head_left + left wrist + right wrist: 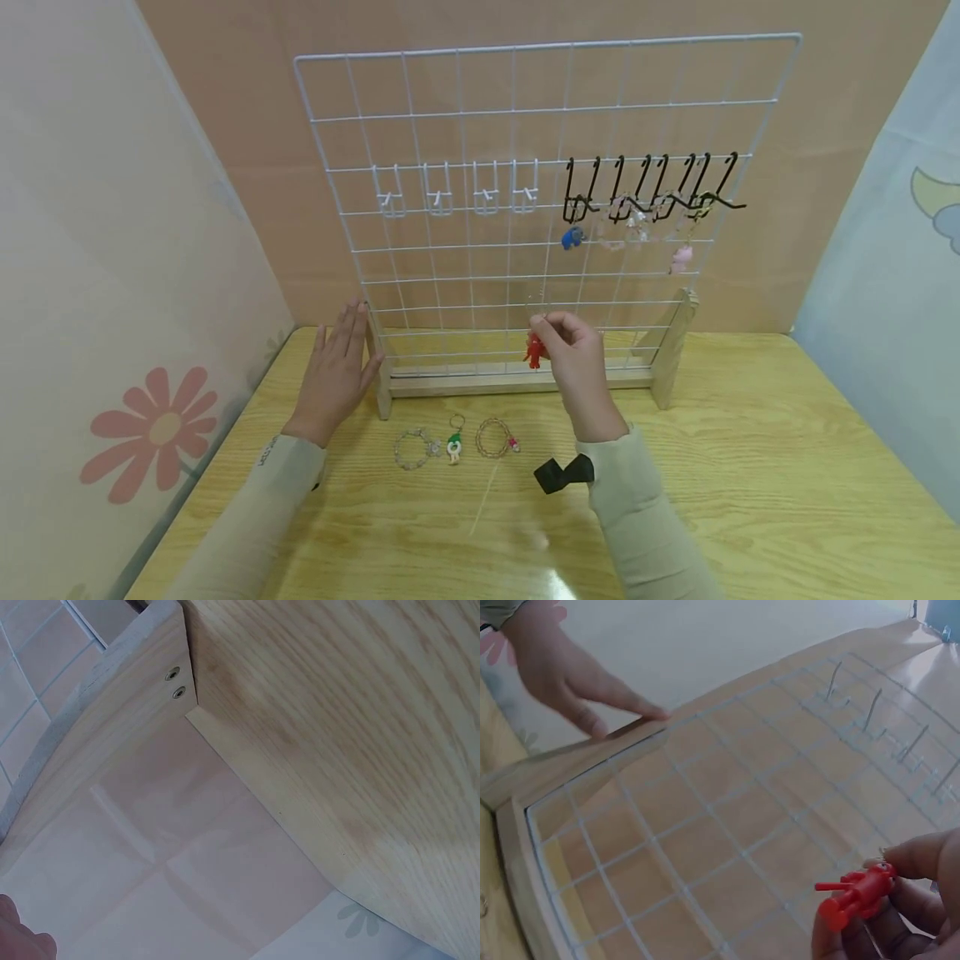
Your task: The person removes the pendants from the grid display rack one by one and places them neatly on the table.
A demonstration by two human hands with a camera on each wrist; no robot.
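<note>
My right hand (pixel 581 362) pinches a keychain with a small red figure (pixel 859 894) between thumb and fingers. It is held in front of the lower part of a white wire grid rack (pixel 450 279). My left hand (pixel 337 367), its fingers straight, rests at the left wooden upright (pixel 381 375) of the rack. On the table before the rack lie a pale beaded bracelet (pixel 397 457), a green and white keychain (pixel 453 450) and a golden bracelet with a red charm (pixel 492 454).
White hooks (pixel 438 200) hang on the grid's left half. Black hooks (pixel 622 200) on the right carry a blue elephant charm (pixel 572 238), clear bracelets and a pink charm (pixel 681 259). A patterned cloth wall (pixel 150 250) stands at the left, another (pixel 892 275) at the right.
</note>
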